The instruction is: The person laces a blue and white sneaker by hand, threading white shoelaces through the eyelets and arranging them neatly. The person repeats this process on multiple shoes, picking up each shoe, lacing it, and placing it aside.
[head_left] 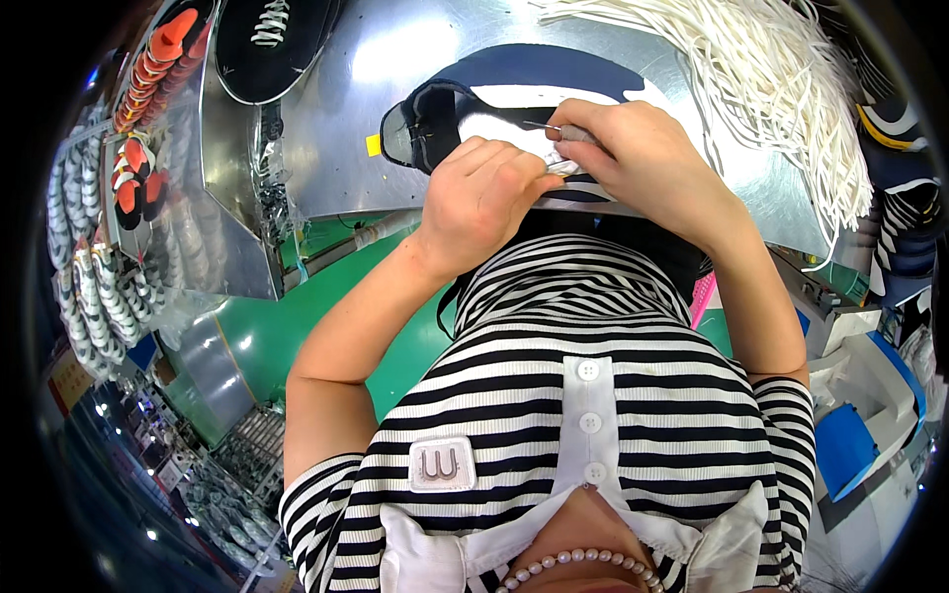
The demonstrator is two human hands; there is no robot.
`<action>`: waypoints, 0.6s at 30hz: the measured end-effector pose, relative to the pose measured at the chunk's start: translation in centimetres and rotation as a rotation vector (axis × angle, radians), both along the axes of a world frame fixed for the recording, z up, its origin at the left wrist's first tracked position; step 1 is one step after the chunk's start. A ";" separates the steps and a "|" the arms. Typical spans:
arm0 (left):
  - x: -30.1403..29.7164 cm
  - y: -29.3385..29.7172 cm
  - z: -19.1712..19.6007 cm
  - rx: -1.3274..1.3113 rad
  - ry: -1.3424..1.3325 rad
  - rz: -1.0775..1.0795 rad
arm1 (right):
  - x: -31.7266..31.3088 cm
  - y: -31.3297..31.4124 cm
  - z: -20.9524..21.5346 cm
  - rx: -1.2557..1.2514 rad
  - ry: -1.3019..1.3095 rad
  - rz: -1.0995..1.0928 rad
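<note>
A navy shoe with white panels point(568, 69) lies on its side on the metal worktop, its dark padded opening point(435, 114) toward the left. My right hand point(647, 158) is closed around the grey handle of a thin awl-like tool point(571, 133), whose metal shaft points left over the shoe. My left hand point(479, 198) is closed at the shoe's near side, fingertips pinched at a white shoelace point(565, 161) by the eyelets. The fingers hide most of the pinched part. Both hands are close together.
A heap of white shoelaces point(761, 89) covers the worktop's right side. A black laced shoe point(275, 44) sits at the upper left. Stacked shoe parts point(94, 287) hang at the left. The metal worktop point(341, 163) has its near edge just below my hands.
</note>
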State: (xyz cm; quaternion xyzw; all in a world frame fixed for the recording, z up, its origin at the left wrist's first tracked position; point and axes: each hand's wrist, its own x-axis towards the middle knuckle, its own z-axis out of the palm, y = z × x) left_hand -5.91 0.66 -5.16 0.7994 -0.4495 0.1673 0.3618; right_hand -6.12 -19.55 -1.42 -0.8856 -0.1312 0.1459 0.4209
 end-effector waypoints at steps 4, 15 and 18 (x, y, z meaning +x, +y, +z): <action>0.3 0.0 0.1 -0.009 0.048 -0.026 | -0.1 0.0 -0.8 0.299 -0.017 -0.108; 0.7 0.2 1.9 -0.108 0.795 0.241 | 1.2 0.9 -1.7 0.684 0.121 -0.331; 1.3 -0.8 2.7 -0.061 0.862 0.433 | 1.6 1.5 -2.6 0.606 0.059 -0.330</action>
